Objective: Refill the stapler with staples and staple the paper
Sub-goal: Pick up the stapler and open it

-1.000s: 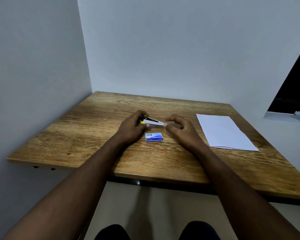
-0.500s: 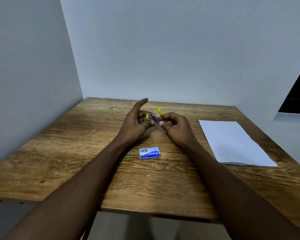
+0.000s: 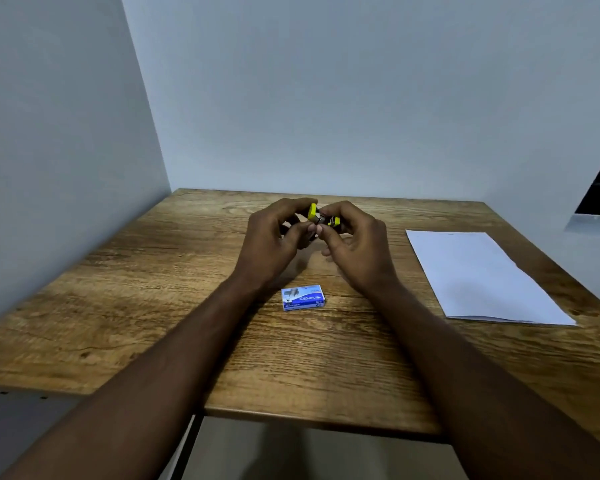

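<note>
Two hands, left hand [image 3: 271, 239] and right hand [image 3: 355, 245], are raised above the counter [image 3: 153, 289], fingers curled around one yellow-and-black stapler [image 3: 321, 218] held between them. One blue staple box [image 3: 303, 297] lies on the counter below the wrists. One paper stack [image 3: 482, 278] lies flat at the right, well apart.

Small yellow-and-black stapler [image 3: 321, 218] mostly hidden between both hands' fingers [image 3: 312, 230]; staple channel unreadable. Small blue staple box [image 3: 303, 297] print too small.
</note>
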